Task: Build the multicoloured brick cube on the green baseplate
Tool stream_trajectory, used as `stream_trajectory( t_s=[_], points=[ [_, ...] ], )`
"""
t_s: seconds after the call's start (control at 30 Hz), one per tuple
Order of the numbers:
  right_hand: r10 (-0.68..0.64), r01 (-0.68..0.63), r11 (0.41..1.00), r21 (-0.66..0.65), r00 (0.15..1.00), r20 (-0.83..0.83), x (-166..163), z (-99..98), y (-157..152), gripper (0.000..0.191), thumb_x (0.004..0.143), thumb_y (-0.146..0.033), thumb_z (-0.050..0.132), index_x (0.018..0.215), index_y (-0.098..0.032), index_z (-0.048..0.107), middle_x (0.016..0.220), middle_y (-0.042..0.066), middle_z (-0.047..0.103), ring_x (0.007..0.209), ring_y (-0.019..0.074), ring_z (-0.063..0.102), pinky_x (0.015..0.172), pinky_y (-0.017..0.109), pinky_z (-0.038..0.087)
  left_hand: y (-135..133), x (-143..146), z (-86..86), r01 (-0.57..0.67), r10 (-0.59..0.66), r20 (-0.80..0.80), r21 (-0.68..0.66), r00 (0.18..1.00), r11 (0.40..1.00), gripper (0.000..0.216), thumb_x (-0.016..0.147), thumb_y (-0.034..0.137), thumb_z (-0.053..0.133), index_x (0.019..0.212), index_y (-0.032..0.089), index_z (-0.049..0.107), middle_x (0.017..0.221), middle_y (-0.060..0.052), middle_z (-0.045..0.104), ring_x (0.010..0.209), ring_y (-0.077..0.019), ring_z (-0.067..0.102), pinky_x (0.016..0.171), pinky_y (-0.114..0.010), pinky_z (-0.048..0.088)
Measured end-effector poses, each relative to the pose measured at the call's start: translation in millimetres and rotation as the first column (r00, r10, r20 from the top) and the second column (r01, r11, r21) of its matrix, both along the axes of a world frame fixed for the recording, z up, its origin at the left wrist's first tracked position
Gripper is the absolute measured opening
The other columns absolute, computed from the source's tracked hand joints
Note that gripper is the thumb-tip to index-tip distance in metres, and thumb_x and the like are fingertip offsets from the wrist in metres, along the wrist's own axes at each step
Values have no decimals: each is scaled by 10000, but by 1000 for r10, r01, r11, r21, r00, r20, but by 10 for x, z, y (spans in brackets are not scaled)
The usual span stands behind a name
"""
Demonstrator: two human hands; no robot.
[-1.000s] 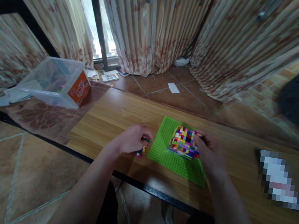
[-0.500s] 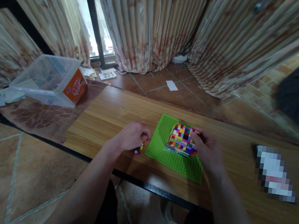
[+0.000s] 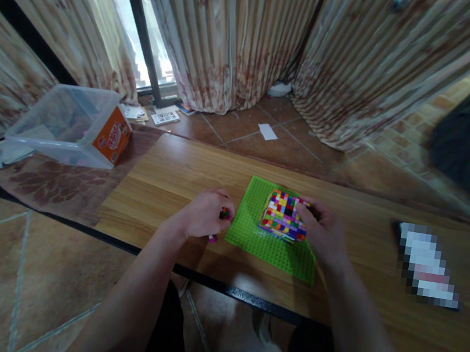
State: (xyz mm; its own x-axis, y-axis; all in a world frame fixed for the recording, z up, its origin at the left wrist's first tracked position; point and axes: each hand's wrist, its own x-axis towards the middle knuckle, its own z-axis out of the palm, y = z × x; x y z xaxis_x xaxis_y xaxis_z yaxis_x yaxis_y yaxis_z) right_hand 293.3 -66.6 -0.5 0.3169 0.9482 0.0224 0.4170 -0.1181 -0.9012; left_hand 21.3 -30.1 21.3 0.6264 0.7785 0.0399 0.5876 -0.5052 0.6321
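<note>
A multicoloured building-brick structure (image 3: 280, 215) rises on a green studded baseplate (image 3: 247, 225). Small square pieces cover its top, with a dark spot near the middle. My right hand (image 3: 327, 230) grips its right edge, thumb on top and fingers partly hidden behind. Left of the baseplate, my left hand (image 3: 207, 213) is closed, its fingers curled round small toy bricks (image 3: 224, 214) of dark, green and red colours. Below that hand a pink brick (image 3: 212, 238) shows near the tabletop; the palm hides whatever else lies there.
The wooden table (image 3: 173, 173) has a black front edge. A pixelated flat object (image 3: 428, 267) lies at its right. At the left stands a clear plastic bin (image 3: 66, 121) with an orange label. Papers (image 3: 165, 117) lie on the floor by the curtains (image 3: 246, 42).
The left fingers have turned and closed further over the small bricks, hiding more of them. The right hand stays at the structure's right edge. The whole view has shifted slightly.
</note>
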Motion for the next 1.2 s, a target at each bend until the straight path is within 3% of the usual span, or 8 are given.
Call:
stream_trajectory(
  t_s=[0.13, 0.23, 0.5, 1.2],
  points=[
    [5, -5, 1000, 7, 1000, -10, -9, 9, -3, 433, 784, -516, 637, 1042, -180, 723, 909, 68, 738, 804, 221, 661, 720, 351, 515, 17, -4, -26, -4, 4, 18, 5, 1000, 1000, 130, 733, 92, 635, 690, 201, 692, 804, -23, 609, 818, -164, 606, 809, -300, 476],
    [-10, 10, 1000, -7, 1000, -25, -22, 19, -5, 436, 779, -521, 642, 1042, -182, 722, 924, 70, 736, 818, 223, 659, 719, 353, 517, 8, 28, 19, -9, 13, 122, -34, 992, 999, 106, 779, 127, 628, 749, 201, 698, 825, -20, 627, 795, -148, 609, 797, -296, 476],
    [5, -5, 999, 38, 1000, 2, -20, -8, 3, 415, 797, -508, 615, 1025, -179, 723, 942, 70, 742, 843, 227, 666, 771, 367, 517, -143, 394, 117, 17, 39, 362, -150, 931, 988, 107, 857, 195, 602, 855, 203, 709, 862, -21, 723, 809, -145, 654, 788, -292, 491],
    [2, -7, 996, 88, 998, 57, -52, 14, 7, 360, 814, -462, 590, 1008, -190, 724, 949, 74, 750, 843, 242, 671, 804, 399, 521, -185, 561, 66, -9, 23, 356, -41, 934, 999, 70, 849, 198, 613, 781, 197, 632, 771, 1, 669, 736, -128, 615, 724, -271, 464]
  ],
)
